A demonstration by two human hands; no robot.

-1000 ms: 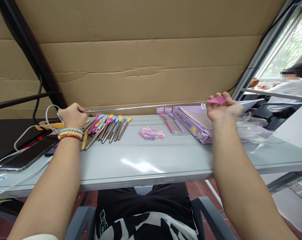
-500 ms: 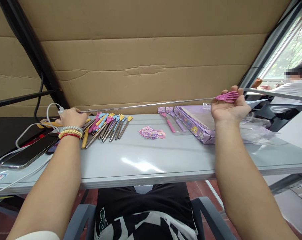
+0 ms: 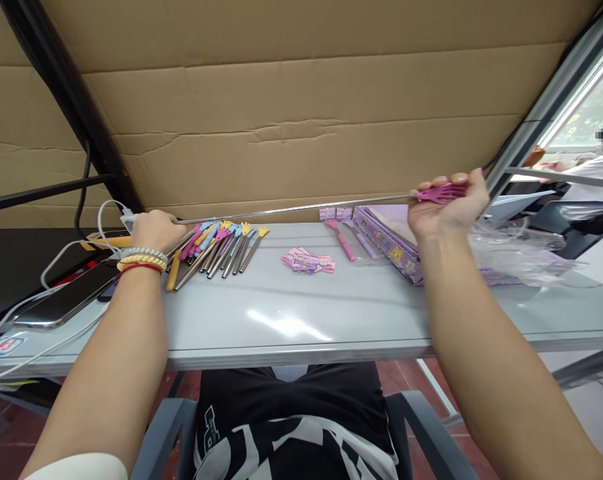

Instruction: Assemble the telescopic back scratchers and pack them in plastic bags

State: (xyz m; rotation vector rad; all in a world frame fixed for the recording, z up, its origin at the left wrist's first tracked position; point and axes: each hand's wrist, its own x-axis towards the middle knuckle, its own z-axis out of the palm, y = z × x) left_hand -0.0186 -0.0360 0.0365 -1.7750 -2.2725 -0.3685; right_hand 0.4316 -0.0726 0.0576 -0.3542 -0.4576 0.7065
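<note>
By the fingers (image 3: 458, 178) of the right hand (image 3: 445, 219), the pink plastic hand-shaped head (image 3: 438, 194) of a back scratcher with a long, thin, silver metal rod (image 3: 291, 209) is held against the palm. The other end is gripped in the left hand (image 3: 156, 231); the fingers there are bent closed, but their tips are hidden, so it cannot be told exactly how the end is pinched. Between the two hands the rod is held almost level, above the far part of the light grey tabletop (image 3: 241, 320).

The extending of this piece can be judged as done or nearly done, since the rod is seen at great length. At the left, just beside the left hand, a pile of short metal scratchers with pink, yellow and blue heads (image 3: 221, 250) is lying, and none of them seems to be extended; whether these are finished or waiting cannot be told. In the middle, a small heap of pink and purple printed paper cards (image 3: 308, 261) is laid loose, seemingly not yet used. Farther right, one pink scratcher (image 3: 341, 241) and one purple scratcher (image 3: 364, 241) are placed side by side, with printed cards above their heads and clear film around; these two seem to be packed already.
</note>
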